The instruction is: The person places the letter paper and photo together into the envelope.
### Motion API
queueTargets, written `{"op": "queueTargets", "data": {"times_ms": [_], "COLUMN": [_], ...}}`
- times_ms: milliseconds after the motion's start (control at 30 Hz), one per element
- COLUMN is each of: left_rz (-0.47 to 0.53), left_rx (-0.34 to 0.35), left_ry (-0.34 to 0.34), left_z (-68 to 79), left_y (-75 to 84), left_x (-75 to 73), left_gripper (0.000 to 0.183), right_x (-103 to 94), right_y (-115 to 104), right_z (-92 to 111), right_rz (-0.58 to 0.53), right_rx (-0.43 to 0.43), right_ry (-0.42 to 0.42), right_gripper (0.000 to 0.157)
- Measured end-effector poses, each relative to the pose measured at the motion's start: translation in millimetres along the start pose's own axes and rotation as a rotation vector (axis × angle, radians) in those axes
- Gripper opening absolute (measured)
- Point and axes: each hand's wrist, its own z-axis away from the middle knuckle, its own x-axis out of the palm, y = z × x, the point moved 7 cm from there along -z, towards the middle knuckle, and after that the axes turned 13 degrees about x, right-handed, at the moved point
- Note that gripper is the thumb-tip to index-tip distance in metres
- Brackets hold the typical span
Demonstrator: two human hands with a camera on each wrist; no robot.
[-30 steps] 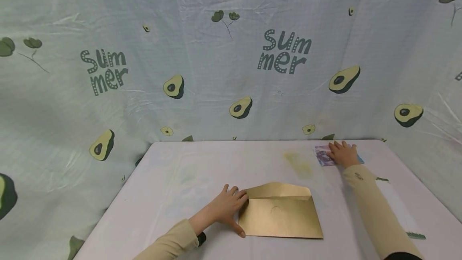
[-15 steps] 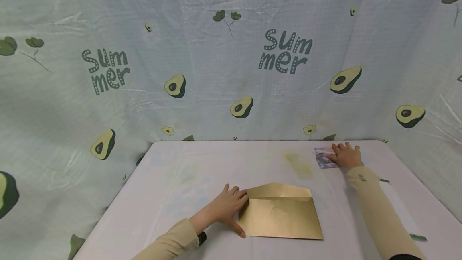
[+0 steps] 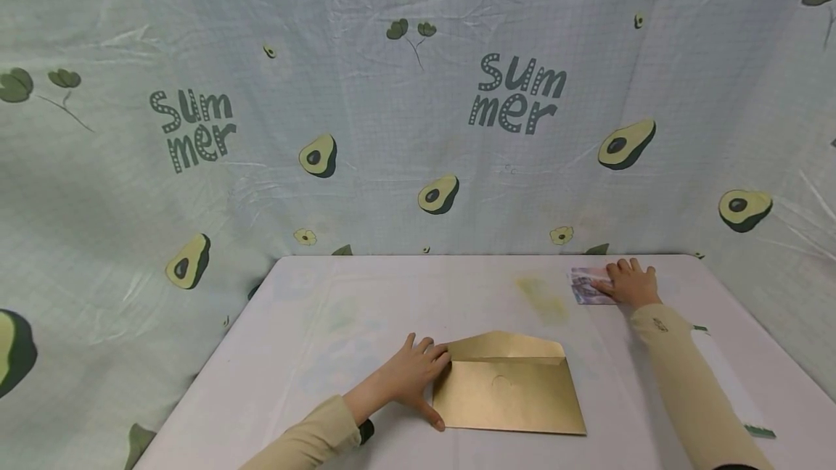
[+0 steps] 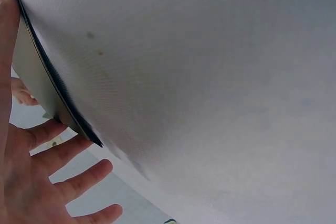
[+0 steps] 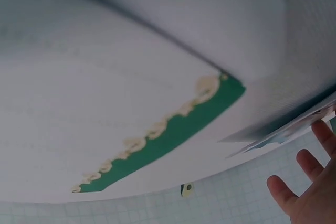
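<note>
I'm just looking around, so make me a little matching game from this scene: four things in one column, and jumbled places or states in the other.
Things:
1. Gold rectangular paper envelope
2. Purple printed paper slip
3. Long white paper sheet with green ends
4. The person's bare left hand

Places or states:
A. Partly covered by the person's bare right hand
B. Partly hidden behind the beige right sleeve in the head view
C. Touching the envelope's left side
D. Lying on the white table, flap unfolded

Pairs: 1-D, 2-A, 3-B, 4-C.
</note>
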Motion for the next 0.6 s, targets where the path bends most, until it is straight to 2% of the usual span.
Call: {"op": "queueTargets", "data": {"times_ms": [267, 467, 600], "left_rz": [-0.005, -0.010, -0.015], "left_rx": [0.002, 0.012, 0.014], "left_ry": [-0.005, 0.018, 0.018], "left_z": [0.1, 0.6, -0.3], "left_y": [-1.1, -1.6, -1.3], "left_x": [0.7, 0.4, 0.6], "left_gripper": [0.104, 0.104, 0.104], "right_x": [0.9, 2.8, 6.6], "right_y": [-0.1, 2.4, 7.1], "right_z": [1.9, -2.1, -6.0], "right_rz": [0.006, -0.056, -0.058], "right_rx": [0.011, 0.027, 0.034], "right_ry": [0.028, -0.031, -0.053], "right_gripper": [0.058, 0.061, 0.068]}}
